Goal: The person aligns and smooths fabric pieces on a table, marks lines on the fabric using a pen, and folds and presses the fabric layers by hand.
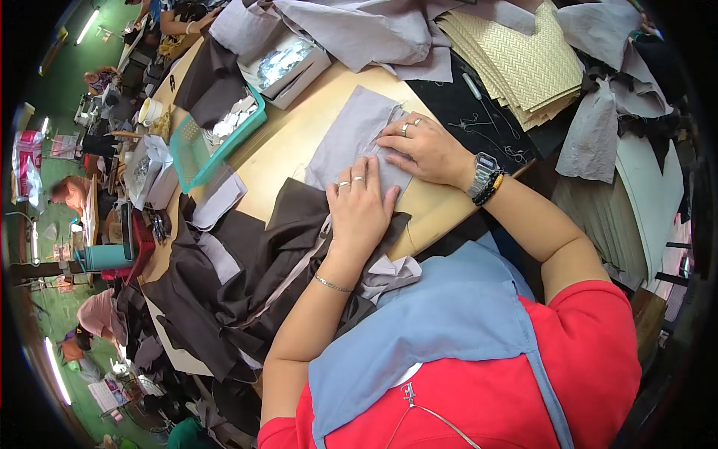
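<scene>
A piece of grey-lilac fabric (345, 129) lies on the pale wooden table (280, 146). My left hand (361, 206) rests on its lower part, palm down with the fingers stretched out. To the right, my right hand (430, 150) lies on the fabric's right side, its fingers bent and partly spread over a folded edge. Neither hand shows anything gripped. Dark brown fabric (217, 288) is heaped beside and below my left wrist, with a lighter strip running through it. A small crumpled grey cloth (390, 275) sits at the table's near edge.
A teal basket (200, 161) holds small white pieces. Behind it stands a grey box (303, 75) with shiny contents. Woven-patterned sheets (523, 63) are stacked at the upper right, near a black surface (467, 112) with loose threads. Other people work at the far left.
</scene>
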Available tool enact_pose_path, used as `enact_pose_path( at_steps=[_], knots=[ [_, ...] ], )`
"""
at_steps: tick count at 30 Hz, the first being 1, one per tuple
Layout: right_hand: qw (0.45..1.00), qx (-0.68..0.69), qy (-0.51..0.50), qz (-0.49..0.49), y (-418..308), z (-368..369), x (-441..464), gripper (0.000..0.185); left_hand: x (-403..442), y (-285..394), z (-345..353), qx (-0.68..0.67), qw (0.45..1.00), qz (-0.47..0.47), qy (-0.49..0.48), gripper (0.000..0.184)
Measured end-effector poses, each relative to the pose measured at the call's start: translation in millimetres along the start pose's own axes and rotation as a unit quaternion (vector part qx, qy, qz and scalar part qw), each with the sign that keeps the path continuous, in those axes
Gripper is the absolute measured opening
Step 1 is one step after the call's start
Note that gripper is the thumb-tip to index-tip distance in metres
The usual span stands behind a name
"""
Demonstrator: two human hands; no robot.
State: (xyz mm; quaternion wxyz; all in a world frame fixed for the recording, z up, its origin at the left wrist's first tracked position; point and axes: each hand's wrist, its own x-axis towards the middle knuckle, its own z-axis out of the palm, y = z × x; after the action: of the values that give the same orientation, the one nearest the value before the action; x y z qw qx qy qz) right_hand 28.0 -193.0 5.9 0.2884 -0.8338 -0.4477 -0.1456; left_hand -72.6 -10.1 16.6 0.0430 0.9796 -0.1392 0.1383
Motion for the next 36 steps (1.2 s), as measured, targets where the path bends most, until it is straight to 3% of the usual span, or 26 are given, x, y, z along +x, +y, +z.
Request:
enact_pose_path(
  at_steps=[11, 27, 36],
  knots=[
    [0.999, -0.025, -0.013, 0.016, -1, 2, 0, 0.032, 7, -1, -7, -0.042, 0.999, -0.014, -0.013, 0.059],
    [0.993, -0.053, -0.006, 0.106, -7, -3, -1, 0.042, 32, -5, -4, -0.037, 0.998, -0.025, -0.038, 0.075],
    [0.989, -0.099, -0.012, 0.109, -10, -4, 5, 0.051, 39, -7, -8, -0.054, 0.996, -0.022, -0.064, 0.078]
  ],
)
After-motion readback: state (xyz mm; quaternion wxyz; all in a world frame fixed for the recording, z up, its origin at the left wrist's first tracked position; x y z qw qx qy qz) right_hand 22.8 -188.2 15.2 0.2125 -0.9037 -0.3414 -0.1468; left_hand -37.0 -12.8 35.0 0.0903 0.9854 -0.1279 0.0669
